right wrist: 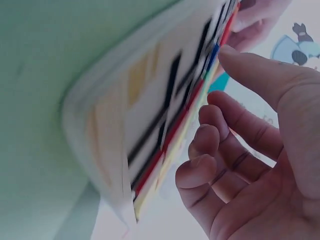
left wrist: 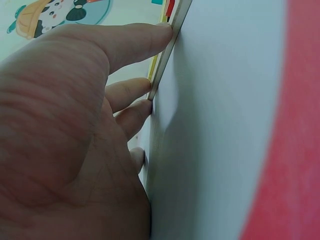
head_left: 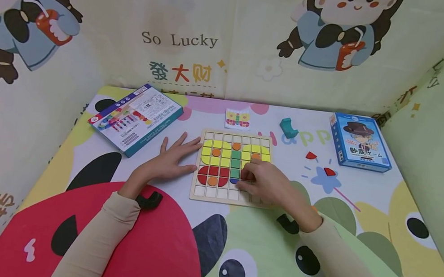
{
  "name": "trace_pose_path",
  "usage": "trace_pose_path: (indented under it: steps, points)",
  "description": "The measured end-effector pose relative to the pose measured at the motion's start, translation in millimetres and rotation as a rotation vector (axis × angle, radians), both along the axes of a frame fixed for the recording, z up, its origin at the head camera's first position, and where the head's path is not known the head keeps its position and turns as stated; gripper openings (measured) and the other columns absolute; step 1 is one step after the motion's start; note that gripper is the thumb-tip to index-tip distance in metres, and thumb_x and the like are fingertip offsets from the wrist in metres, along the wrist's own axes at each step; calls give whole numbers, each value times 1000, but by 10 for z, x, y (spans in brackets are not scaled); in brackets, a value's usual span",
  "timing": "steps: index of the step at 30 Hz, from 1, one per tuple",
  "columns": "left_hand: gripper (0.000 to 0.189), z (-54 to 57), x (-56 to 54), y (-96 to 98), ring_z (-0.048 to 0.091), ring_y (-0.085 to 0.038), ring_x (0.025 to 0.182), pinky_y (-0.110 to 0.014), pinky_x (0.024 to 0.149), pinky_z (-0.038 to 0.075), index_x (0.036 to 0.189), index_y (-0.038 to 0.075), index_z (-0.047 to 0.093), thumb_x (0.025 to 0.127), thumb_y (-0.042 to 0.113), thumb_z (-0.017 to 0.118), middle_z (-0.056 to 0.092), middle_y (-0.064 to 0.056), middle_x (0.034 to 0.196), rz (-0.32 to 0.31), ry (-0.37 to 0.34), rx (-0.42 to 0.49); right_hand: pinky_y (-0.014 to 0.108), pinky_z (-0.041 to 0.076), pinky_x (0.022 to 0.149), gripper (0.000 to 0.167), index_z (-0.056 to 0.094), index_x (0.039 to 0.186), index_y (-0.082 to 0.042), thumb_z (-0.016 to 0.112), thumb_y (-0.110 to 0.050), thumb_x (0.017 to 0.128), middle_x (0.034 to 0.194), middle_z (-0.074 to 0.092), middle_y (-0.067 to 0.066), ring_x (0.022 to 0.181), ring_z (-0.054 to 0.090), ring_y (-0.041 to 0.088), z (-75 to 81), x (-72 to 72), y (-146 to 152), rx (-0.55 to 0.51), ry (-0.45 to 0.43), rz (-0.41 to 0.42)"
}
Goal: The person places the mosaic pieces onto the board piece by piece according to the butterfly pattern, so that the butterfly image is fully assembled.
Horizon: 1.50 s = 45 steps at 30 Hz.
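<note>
A square wooden grid board lies flat on the table in the head view, filled with yellow, green, red and orange tiles in mirrored blocks. My left hand lies spread beside it. Its thumb and fingertips touch the board's left edge in the left wrist view. Over the board's lower right hovers my right hand, fingers loosely bent. Its thumb tip is at the blue tile below the green column. A gap shows between thumb and fingers in the right wrist view, with no piece visible there. Some right-side tiles are hidden under this hand.
Behind the board lies a butterfly pattern card. Right of that stands a teal block, with two loose red tiles nearby. A white-and-teal box is at the back left, a blue box at the back right.
</note>
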<state>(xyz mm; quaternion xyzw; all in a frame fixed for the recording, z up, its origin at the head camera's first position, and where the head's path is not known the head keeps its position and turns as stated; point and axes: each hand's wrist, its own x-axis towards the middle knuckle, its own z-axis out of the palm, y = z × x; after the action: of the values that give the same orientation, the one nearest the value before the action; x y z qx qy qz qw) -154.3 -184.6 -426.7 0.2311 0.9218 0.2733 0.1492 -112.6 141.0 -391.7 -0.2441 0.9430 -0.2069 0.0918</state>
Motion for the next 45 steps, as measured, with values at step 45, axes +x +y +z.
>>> trace_pose_path:
  steps: [45]
  points:
    - [87, -13, -3, 0, -6, -36, 169, -74, 124, -19, 169, 26, 31, 95, 45, 73, 19, -1, 180, 7, -7, 3, 50, 54, 82, 43, 71, 113, 6, 75, -34, 98, 104, 72, 24, 91, 61, 33, 12, -545, 1588, 127, -65, -371]
